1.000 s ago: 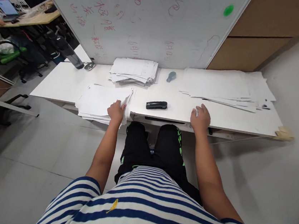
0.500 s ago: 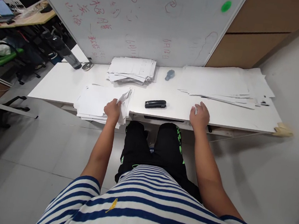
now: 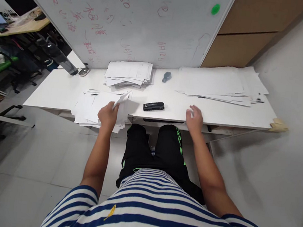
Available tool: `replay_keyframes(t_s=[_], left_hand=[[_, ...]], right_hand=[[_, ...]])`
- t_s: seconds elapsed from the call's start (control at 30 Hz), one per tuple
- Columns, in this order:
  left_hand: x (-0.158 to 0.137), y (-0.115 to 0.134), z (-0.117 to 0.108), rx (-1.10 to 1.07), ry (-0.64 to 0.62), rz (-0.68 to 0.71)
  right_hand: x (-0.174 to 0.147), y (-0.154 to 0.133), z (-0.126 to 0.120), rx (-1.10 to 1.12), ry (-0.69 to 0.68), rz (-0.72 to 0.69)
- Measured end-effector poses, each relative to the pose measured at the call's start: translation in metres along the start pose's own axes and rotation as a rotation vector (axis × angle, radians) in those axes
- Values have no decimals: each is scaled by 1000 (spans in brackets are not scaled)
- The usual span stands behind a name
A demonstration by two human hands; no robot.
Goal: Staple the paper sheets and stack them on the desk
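My left hand is closed on a few folded or bent paper sheets, whose edge stands up above the fist. Beneath that hand lies a loose stack of papers, spread at the front edge of the white table. My right hand hovers at the front edge farther right, thumb and fingers apart and loosely bent, with nothing visible in it. Between the two hands a black stapler rests on the tabletop.
Behind sits a neater paper stack, beside a small blue-grey item. Large sheets cover the back right. A whiteboard and brown boxes rise behind. A dark bottle leans at the back left; a yellowish piece hangs at the right corner.
My left hand has lifted and turned the sheets slightly leftward, so they stand up off the stack. My right hand's thumb and fingers have spread a little. The whole view has shifted.
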State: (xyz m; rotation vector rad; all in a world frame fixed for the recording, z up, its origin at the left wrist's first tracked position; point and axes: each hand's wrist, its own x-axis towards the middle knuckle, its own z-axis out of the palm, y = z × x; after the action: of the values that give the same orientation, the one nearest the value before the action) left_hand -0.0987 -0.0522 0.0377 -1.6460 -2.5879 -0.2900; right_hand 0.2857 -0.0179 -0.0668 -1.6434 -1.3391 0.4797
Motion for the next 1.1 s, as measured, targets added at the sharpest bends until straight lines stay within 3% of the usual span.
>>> replay_keyframes(t_s=[0.07, 0.13, 0.2, 0.27, 0.37, 0.47, 0.57, 0.7, 0.9, 1.0, 1.1], left_hand=[[-33, 13, -6, -74, 62, 79], [-67, 28, -5, -178, 126, 240], [-97, 45, 3, -285, 133, 412], [-120, 61, 13, -369, 91, 556], [-141, 79, 29, -446, 2, 677], [-154, 86, 44, -477, -91, 696], [-166, 88, 56, -462, -184, 682], [-181, 89, 64, -429, -219, 679], [-175, 85, 56, -472, -237, 764], [-143, 74, 53, -558, -74, 598], [-104, 58, 51, -729, 39, 258]], right_hand=[[-36, -25, 1, 333, -141, 73], [-71, -50, 5, 658, -420, 84], [-97, -68, 10, 866, -574, 116], [-110, -76, 17, 933, -591, 227], [-117, -75, 25, 849, -502, 452], [-123, -71, 28, 872, -437, 602], [-132, -72, 25, 1013, -461, 676], [-142, -73, 23, 1061, -464, 580], [-134, -49, 16, 689, -434, 437], [-114, -33, -7, 456, -471, 284], [-93, -27, -42, 307, -574, 75]])
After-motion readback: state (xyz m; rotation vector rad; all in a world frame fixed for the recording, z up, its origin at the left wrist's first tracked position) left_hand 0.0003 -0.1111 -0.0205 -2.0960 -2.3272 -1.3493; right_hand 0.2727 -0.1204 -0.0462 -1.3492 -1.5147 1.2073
